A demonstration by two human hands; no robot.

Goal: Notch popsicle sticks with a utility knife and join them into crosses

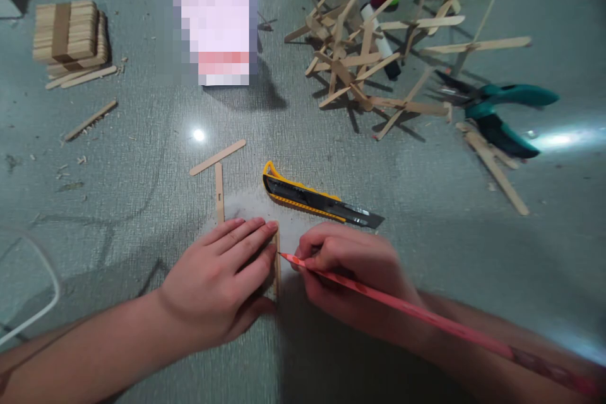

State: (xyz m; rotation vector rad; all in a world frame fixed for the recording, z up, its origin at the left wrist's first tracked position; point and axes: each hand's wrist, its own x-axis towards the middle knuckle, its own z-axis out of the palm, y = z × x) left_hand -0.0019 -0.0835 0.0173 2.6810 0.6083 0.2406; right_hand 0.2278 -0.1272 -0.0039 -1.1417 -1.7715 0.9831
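Note:
My left hand (pixel 227 271) lies flat with its fingers stretched out, pressing a wooden craft stick (pixel 278 233) against the table. Most of that stick is covered by the fingers; its right edge shows. In a writing grip, my right hand (pixel 350 265) is closed on a red-pink pencil (pixel 379 297). The pencil's dark point meets the stick's right edge, or nearly so. Just beyond my hands lies a yellow and black utility knife (pixel 307 197) with some blade out. A notched craft stick (pixel 219 192) runs toward my left fingers, and another stick (pixel 218 158) lies slanted beyond it.
Bundled craft sticks (pixel 71 31) lie at the back left. Crossed stick assemblies (pixel 350 69) are heaped at the back right, around a white and black tube (pixel 381 44). Green-handled pliers (pixel 497 104) rest to the right, near loose sticks (pixel 497 170). A white cable (pixel 50 268) curves at left.

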